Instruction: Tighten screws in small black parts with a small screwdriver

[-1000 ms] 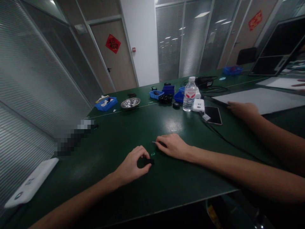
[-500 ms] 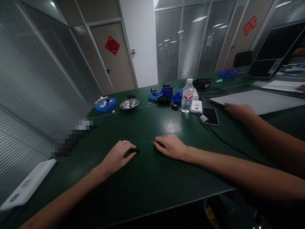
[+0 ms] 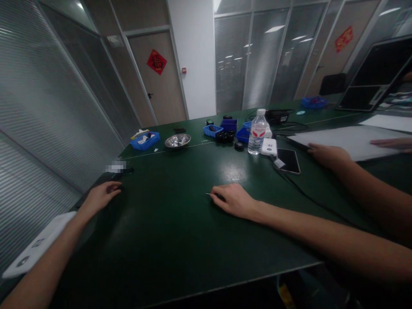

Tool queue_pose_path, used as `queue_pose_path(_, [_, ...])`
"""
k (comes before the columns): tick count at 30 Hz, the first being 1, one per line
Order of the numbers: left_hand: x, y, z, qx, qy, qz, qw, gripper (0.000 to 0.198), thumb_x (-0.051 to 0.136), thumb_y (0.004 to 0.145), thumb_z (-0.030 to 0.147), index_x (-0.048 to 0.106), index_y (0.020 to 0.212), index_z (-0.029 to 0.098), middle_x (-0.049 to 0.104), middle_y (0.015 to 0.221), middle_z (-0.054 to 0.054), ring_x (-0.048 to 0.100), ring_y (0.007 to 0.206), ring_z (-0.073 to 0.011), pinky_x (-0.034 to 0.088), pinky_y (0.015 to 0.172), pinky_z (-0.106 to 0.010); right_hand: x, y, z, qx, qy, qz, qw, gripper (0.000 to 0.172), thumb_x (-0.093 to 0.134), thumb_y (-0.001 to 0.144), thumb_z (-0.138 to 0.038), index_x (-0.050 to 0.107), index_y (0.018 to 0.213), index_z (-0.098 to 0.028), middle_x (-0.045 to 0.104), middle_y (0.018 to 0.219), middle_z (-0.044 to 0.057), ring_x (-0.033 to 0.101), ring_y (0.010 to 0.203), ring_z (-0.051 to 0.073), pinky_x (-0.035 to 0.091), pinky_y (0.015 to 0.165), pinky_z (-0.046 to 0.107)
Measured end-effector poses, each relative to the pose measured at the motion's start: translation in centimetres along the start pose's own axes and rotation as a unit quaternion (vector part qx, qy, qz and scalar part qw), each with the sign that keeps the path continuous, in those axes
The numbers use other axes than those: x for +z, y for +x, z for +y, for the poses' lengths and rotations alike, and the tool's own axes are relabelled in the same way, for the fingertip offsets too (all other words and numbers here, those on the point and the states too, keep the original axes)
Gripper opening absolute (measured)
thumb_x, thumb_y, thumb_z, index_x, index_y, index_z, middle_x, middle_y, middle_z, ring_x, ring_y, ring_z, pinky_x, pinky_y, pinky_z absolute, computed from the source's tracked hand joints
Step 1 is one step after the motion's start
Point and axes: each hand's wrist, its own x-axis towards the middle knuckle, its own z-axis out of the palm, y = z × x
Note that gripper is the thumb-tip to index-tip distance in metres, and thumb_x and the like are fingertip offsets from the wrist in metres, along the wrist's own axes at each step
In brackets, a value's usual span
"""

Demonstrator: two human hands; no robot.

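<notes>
My left hand (image 3: 100, 196) is at the left side of the green table, thumb and fingers apart and slightly curled, with nothing visible in its grasp. Just beyond it lies a dark object (image 3: 118, 176), partly blurred out. Resting on the table near the middle, my right hand (image 3: 234, 199) is closed in a pinch on a thin pointed tool (image 3: 207, 194). Only the slim, pale tip of that tool sticks out to the left; the rest is hidden in my fingers.
At the back stand a blue basket (image 3: 151, 143), a metal bowl (image 3: 178, 146), a small blue tray (image 3: 213, 134) and a water bottle (image 3: 257, 135). A white power bank (image 3: 269, 147) and a phone (image 3: 289, 161) lie right of it. Another person's hand (image 3: 331, 155) rests beside a white board (image 3: 350, 138).
My left hand has moved far to the left from mid-table, and the black object it held there no longer shows in it. My right hand stays in place with the pointed tool.
</notes>
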Motion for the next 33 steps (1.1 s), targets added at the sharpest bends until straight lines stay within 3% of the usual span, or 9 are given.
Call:
queue_pose_path(4, [-0.4,-0.2,-0.5,-0.001,0.0,-0.022,1.0,0.047,0.056,0.088,0.042,0.068,0.123,0.013,0.069,0.128,-0.011,0.067,0.109,-0.0268,0.05,0.094,-0.033,0.0,-0.1,0.1,-0.004,0.008,0.001,1.0,0.032,0.042,0.105,-0.037,0.066,0.107,-0.018,0.068,0.086,0.003,0.058,0.069,0.012,0.039,0.064,0.025])
queue_pose_path(9, [-1.4,-1.0,0.4,0.015,0.011,-0.047,0.999,0.045,0.05,0.092,0.036,0.067,0.127,0.013,0.069,0.13,-0.012,0.068,0.11,-0.0263,0.05,0.094,-0.034,-0.3,-0.1,0.0,-0.007,0.021,0.001,1.0,0.032,0.041,0.105,-0.038,0.066,0.106,-0.017,0.067,0.086,0.003,0.057,0.067,0.012,0.038,0.062,0.025])
queue_pose_path(17, [-2.1,-1.6,0.7,-0.017,0.008,-0.013,1.0,0.044,0.053,0.094,0.043,0.069,0.126,0.018,0.068,0.132,-0.009,0.065,0.115,-0.0279,0.047,0.098,-0.036,-0.4,-0.1,-0.1,0.0,0.022,-0.004,1.0,0.031,0.042,0.104,-0.037,0.066,0.105,-0.018,0.068,0.086,0.003,0.058,0.068,0.012,0.038,0.063,0.024])
queue_pose_path(25, [-1.8,-2.1,1.5,0.009,0.018,0.027,0.999,0.035,0.055,0.093,0.037,0.073,0.116,0.018,0.071,0.127,-0.005,0.065,0.113,-0.0261,0.047,0.096,-0.032,-0.5,-0.2,-0.1,-0.001,0.025,-0.005,1.0,0.031,0.042,0.105,-0.036,0.066,0.105,-0.017,0.068,0.087,0.003,0.058,0.069,0.012,0.039,0.063,0.024])
queue_pose_path(33, [-1.8,-2.2,1.7,-0.024,0.004,0.015,1.0,0.041,0.054,0.095,0.038,0.066,0.129,0.019,0.074,0.12,-0.004,0.068,0.108,-0.0247,0.05,0.091,-0.031,-0.4,-0.1,0.0,0.002,0.026,-0.003,1.0,0.03,0.044,0.104,-0.037,0.067,0.108,-0.019,0.068,0.086,0.003,0.058,0.068,0.012,0.039,0.062,0.025])
